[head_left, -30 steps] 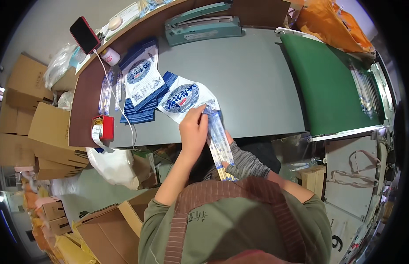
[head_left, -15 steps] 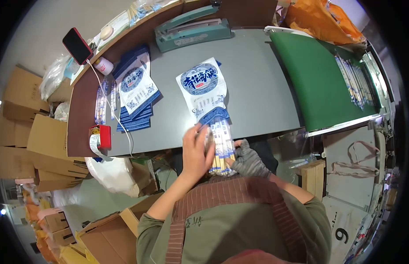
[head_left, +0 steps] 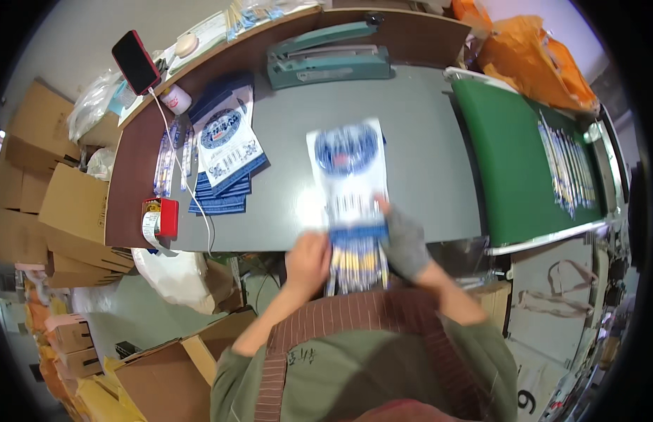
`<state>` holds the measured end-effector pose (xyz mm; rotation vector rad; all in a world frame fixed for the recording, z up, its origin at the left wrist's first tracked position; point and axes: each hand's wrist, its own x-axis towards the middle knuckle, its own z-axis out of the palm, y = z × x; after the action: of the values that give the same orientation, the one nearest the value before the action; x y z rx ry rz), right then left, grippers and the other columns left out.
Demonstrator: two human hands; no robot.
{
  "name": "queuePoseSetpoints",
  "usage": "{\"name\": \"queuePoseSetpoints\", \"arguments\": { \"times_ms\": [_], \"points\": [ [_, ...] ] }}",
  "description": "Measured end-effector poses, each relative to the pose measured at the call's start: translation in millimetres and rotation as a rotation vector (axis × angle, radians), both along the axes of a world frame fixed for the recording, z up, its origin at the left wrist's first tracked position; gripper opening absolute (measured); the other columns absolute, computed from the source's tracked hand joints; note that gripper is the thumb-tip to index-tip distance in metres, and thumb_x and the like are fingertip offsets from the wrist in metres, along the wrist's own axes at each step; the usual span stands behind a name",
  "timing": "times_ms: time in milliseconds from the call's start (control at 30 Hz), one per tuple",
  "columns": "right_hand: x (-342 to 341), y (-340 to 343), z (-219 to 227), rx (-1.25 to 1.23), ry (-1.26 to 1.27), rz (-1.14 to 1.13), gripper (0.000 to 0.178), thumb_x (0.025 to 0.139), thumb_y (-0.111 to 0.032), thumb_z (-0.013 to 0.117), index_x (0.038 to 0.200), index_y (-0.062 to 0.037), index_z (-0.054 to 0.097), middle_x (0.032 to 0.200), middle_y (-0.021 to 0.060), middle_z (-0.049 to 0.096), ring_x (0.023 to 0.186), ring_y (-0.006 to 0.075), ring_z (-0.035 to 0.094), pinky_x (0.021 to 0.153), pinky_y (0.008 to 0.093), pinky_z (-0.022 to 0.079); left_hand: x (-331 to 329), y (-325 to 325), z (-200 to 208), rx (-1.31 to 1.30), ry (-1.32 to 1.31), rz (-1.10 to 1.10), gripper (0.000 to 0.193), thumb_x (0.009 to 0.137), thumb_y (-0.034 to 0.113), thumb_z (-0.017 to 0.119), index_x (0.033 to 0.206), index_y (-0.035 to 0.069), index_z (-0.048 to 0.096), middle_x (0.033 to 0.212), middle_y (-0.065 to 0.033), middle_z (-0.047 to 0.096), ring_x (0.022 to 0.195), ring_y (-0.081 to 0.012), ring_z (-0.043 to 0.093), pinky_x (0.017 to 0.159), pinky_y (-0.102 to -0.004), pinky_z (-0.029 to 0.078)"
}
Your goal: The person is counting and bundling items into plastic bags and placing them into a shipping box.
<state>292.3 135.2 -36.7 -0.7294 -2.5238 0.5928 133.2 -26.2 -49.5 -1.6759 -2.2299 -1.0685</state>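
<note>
Both hands (head_left: 307, 264) (head_left: 405, 246) flank the pouch's (head_left: 348, 179) near end.

A packing workshop, going by the long teal bag sealer (head_left: 330, 68) at twelve o'clock on the grey worktable (head_left: 428, 141), the green belt (head_left: 499, 165) between two and three, stacked printed pouches (head_left: 228, 144) around ten and cardboard boxes (head_left: 70, 211) piled at nine

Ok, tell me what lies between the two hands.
In the head view, the blue-banded end of the white bag and a bundle of sticks lie between the left hand and right hand.
</note>
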Motion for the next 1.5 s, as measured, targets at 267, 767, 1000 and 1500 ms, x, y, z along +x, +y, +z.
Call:
{"name": "queuePoseSetpoints", "arguments": {
  "times_ms": [267,767,1000,1500],
  "points": [
    [23,-29,21,-0.239,-0.117,0.068,0.05,0.089,-0.017,0.05,0.137,-0.0079,0.043,0.095,0.0183,0.063,0.073,0.0386,0.06,0.064,0.0464,0.048,8,6,13,-0.057,-0.679,0.001,0.022,0.085,0.006,0.06,0.106,0.003,0.054,0.071,-0.0194,0.06,0.059,-0.0319,0.061,0.055,-0.0357,0.048],
    [5,34,222,-0.26,0.568,0.202,0.028,0.087,-0.014,0.063,0.113,-0.0046,0.067,0.079,0.0002,0.063,0.057,0.0061,0.051,0.053,0.0193,0.042,-13,46,266,0.087,-0.975,-0.349,0.019,0.088,0.006,0.055,0.105,0.001,0.05,0.064,-0.0043,0.058,0.045,-0.0077,0.049,0.042,-0.0211,0.038],
    [-21,50,274,-0.403,0.314,0.173,0.032,0.085,-0.001,0.054,0.114,-0.0064,0.066,0.068,-0.002,0.059,0.054,0.0031,0.052,0.048,0.0178,0.043,-51,73,286,-0.012,-0.931,-0.3,0.024,0.083,0.004,0.056,0.106,0.001,0.054,0.064,-0.0039,0.059,0.048,-0.0075,0.049,0.044,-0.0209,0.038],
    [-64,94,239,0.062,0.396,0.218,0.026,0.089,-0.004,0.055,0.112,-0.0041,0.065,0.072,0.0018,0.061,0.061,0.0058,0.053,0.058,0.0219,0.046,-86,109,302,0.006,0.273,-0.174,0.021,0.077,0.003,0.053,0.093,0.0,0.067,0.076,-0.0222,0.061,0.072,-0.037,0.061,0.068,-0.0426,0.049]
  ]
}}
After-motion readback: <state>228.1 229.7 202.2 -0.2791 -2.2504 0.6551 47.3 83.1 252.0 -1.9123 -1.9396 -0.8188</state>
